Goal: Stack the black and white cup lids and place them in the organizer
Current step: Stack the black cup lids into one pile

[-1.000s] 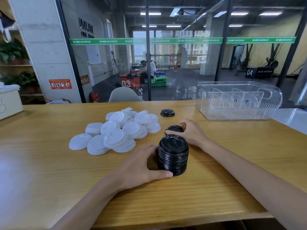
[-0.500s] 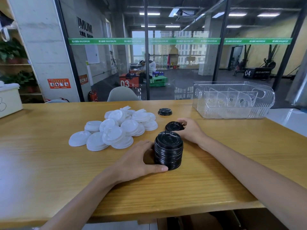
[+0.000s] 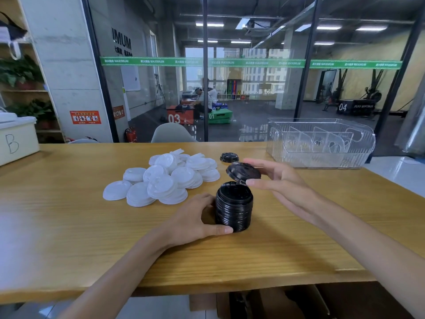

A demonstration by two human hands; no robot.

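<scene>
A stack of black lids (image 3: 234,207) stands on the wooden table (image 3: 69,226) near the middle. My left hand (image 3: 195,218) grips the stack from its left side, thumb across the front. My right hand (image 3: 279,180) pinches a single black lid (image 3: 243,170), tilted, just above and behind the stack's top. Another black lid (image 3: 228,157) lies flat further back. A loose pile of white lids (image 3: 165,178) spreads to the left of the stack. The clear plastic organizer (image 3: 320,143) with dividers sits at the back right.
A cream box marked B (image 3: 17,139) stands at the table's far left edge. A grey chair back (image 3: 171,133) rises behind the table, in front of a glass wall. The table's front edge runs close to my arms.
My right hand has lifted a black lid off the table and brought it, tilted, above the black stack. My left hand stays on the stack.
</scene>
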